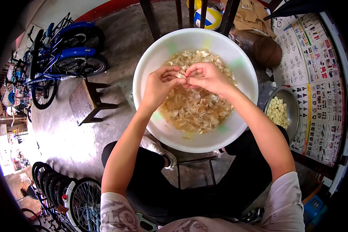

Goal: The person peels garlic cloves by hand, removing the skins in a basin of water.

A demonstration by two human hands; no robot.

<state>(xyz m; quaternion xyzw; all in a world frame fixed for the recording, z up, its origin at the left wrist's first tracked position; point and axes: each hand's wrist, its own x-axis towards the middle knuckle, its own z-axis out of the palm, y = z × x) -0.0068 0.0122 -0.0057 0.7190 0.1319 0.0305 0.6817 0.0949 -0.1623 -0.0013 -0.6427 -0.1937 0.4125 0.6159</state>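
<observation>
Over a large white basin [143,123], my left hand [162,83] and my right hand [207,79] meet with fingertips pinched together. Between them is a small pale piece that looks like a garlic clove [181,75], mostly covered by the fingers. Below, papery garlic skins [201,112] float in brownish water and spread over much of the basin. To the right of the basin, a metal bowl [294,106] holds many peeled garlic cloves [277,112].
A wooden stool [82,101] stands left of the basin. Bicycles [71,56] are parked along the left side, with more wheels [85,201] at lower left. Beyond the basin are dark bars [179,15], a ball [208,18] and cardboard [251,17]. A printed chart [313,77] lies at right.
</observation>
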